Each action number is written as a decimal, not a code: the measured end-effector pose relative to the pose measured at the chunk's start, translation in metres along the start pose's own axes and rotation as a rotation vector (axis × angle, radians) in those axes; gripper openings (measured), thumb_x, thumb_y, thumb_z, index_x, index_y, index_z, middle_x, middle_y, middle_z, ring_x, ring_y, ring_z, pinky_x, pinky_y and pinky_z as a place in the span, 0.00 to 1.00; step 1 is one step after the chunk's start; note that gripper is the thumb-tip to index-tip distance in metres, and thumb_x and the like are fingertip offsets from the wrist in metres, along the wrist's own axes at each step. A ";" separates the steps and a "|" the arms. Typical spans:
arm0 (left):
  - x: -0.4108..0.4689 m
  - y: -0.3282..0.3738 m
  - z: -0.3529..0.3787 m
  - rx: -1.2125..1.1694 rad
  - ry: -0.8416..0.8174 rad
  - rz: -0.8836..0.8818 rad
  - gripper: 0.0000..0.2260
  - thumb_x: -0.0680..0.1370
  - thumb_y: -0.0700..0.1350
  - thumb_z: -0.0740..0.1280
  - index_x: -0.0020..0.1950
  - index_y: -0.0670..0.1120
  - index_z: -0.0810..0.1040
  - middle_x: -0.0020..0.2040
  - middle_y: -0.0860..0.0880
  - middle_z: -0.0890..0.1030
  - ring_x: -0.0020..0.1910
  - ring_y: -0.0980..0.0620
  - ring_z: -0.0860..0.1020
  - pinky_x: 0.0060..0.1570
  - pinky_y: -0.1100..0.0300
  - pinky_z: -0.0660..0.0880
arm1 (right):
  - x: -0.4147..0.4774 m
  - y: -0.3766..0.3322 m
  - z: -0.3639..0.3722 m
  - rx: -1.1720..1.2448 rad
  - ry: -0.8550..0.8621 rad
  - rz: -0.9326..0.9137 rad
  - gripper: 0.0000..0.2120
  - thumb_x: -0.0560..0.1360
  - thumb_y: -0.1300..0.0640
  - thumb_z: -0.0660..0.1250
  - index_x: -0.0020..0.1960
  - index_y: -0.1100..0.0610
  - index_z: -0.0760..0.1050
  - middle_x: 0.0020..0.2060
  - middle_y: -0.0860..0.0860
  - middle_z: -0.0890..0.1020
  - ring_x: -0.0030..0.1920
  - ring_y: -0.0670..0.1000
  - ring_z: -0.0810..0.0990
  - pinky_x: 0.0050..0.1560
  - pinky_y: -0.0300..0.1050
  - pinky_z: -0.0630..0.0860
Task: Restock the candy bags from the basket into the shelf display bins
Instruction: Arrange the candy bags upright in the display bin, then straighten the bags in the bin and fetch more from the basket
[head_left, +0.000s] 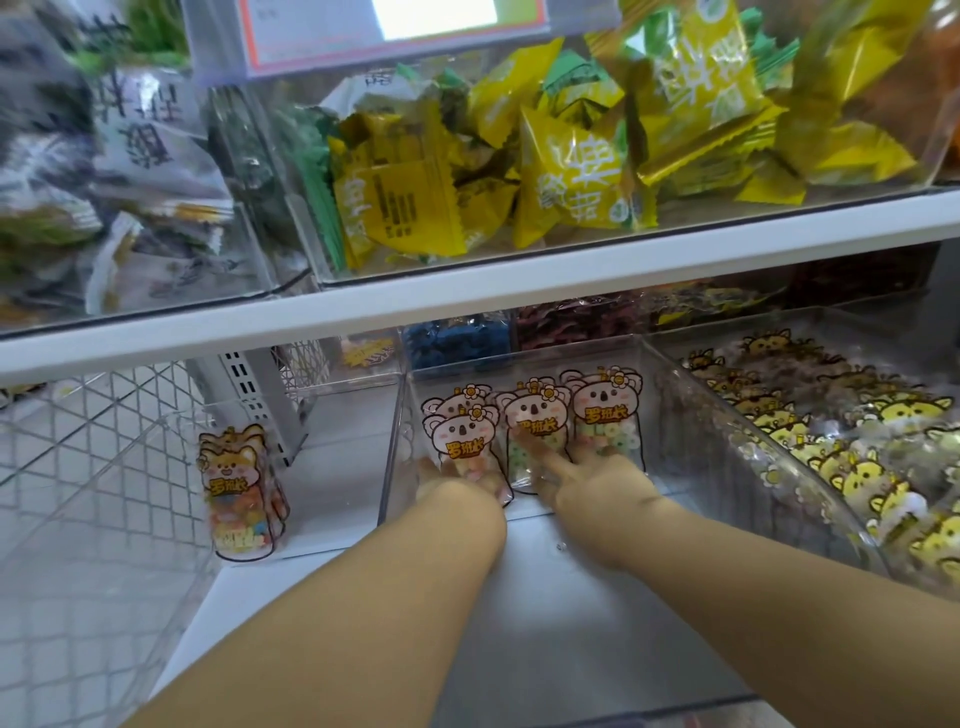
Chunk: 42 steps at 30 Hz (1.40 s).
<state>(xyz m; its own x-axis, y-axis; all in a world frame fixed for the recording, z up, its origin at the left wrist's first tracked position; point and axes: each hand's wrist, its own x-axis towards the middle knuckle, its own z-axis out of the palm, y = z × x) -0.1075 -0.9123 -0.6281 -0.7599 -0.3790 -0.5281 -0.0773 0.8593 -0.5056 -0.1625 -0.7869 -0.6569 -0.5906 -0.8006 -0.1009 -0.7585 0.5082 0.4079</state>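
Several koala-print candy bags (530, 415) stand upright at the back of the middle clear bin (395, 447) on the lower shelf. My left hand (457, 486) reaches into that bin and grips the foot of the leftmost koala bag (457, 434). My right hand (597, 486) is beside it, with straight fingers touching the lower part of the middle and right koala bags. The basket is out of view.
A fox-print candy bag (241, 493) stands in the left clear bin. The right bin (779, 467) is full of yellow cat-print bags (883, 467). The upper shelf (467, 291) overhangs, holding bins of yellow-green packets (571, 156). A wire mesh panel (78, 441) is at the left.
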 end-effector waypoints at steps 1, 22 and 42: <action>0.001 -0.001 0.000 0.012 0.001 -0.006 0.32 0.82 0.53 0.61 0.82 0.51 0.49 0.82 0.48 0.48 0.80 0.38 0.45 0.74 0.33 0.47 | 0.001 0.001 0.002 0.005 0.006 -0.002 0.33 0.81 0.53 0.63 0.81 0.51 0.51 0.76 0.52 0.26 0.75 0.66 0.56 0.57 0.53 0.74; -0.016 0.002 0.000 -0.117 -0.025 0.018 0.32 0.80 0.54 0.65 0.80 0.48 0.58 0.78 0.45 0.63 0.76 0.42 0.63 0.73 0.44 0.62 | -0.002 0.002 -0.005 0.238 0.174 -0.021 0.17 0.74 0.65 0.64 0.62 0.56 0.75 0.72 0.52 0.65 0.61 0.58 0.72 0.52 0.51 0.76; -0.117 -0.021 -0.008 -0.266 0.454 0.150 0.17 0.81 0.51 0.62 0.69 0.50 0.70 0.64 0.45 0.77 0.60 0.42 0.77 0.51 0.53 0.72 | -0.088 0.021 -0.067 0.383 0.088 -0.042 0.18 0.78 0.54 0.63 0.68 0.50 0.73 0.65 0.53 0.78 0.64 0.57 0.76 0.59 0.54 0.77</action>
<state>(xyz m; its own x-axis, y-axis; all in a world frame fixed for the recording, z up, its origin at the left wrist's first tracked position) -0.0221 -0.8836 -0.5504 -0.9729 -0.1096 -0.2037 -0.0622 0.9722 -0.2259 -0.1079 -0.7274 -0.5790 -0.5433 -0.8392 -0.0250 -0.8394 0.5424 0.0352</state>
